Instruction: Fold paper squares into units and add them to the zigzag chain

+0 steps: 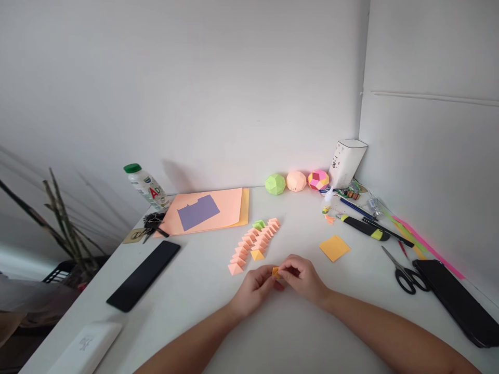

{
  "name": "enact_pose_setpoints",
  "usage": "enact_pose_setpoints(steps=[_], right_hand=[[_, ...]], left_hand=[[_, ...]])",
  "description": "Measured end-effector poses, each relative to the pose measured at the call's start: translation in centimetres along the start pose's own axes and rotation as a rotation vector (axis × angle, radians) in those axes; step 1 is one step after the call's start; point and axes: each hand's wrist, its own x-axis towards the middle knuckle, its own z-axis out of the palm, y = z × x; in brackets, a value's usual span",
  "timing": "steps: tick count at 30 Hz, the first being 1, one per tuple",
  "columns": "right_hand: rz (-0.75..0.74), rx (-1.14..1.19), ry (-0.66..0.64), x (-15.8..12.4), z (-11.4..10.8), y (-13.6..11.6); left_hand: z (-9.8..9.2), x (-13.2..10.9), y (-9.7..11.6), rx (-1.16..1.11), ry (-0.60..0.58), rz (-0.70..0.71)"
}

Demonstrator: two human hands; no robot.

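Near the front middle of the table, a small folded orange paper is pinched between both hands. My left hand grips its left side, and my right hand closes on it from the right; the fingers hide part of it. Just beyond my left hand lie two rows of folded peach paper pieces, with a green piece at the far end and an orange piece at the near end. A stack of square orange paper rests to the right of my right hand.
Peach sheets and a bottle stand back left, near a black phone. Paper balls line the wall. At right are glue, a cutter, scissors and a black case.
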Motion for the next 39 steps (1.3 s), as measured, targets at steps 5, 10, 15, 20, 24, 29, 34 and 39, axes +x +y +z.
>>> enact_pose_setpoints(steps=[5, 10, 15, 20, 24, 29, 34, 39], right_hand=[[0.175, 0.075, -0.036, 0.1, 0.0, 0.3], [0.285, 0.163, -0.066, 0.1, -0.1, 0.6], [0.288, 0.181, -0.106, 0.3, -0.3, 0.4], [0.272, 0.179, -0.133, 0.3, -0.5, 0.3], [0.216, 0.181, -0.163, 0.2, -0.5, 0.3], [0.12, 0.069, -0.119, 0.1, -0.2, 0.1], [0.081, 0.029, -0.168, 0.0, -0.2, 0.3], [0.064, 0.01, -0.168, -0.1, 0.1, 0.3]], left_hand=[[0.0, 0.0, -0.1, 0.038, -0.01, 0.017], [0.0, 0.0, -0.3, 0.058, 0.0, 0.008], [0.2, -0.1, -0.8, -0.013, 0.025, 0.011], [0.3, 0.0, -0.6, -0.025, 0.052, 0.007], [0.4, 0.2, -0.3, 0.106, 0.094, -0.077], [0.4, 0.4, -0.7, 0.064, 0.145, -0.077], [0.4, 0.7, -0.9, -0.023, 0.105, -0.061], [0.3, 0.8, -1.1, -0.049, 0.086, -0.049]])
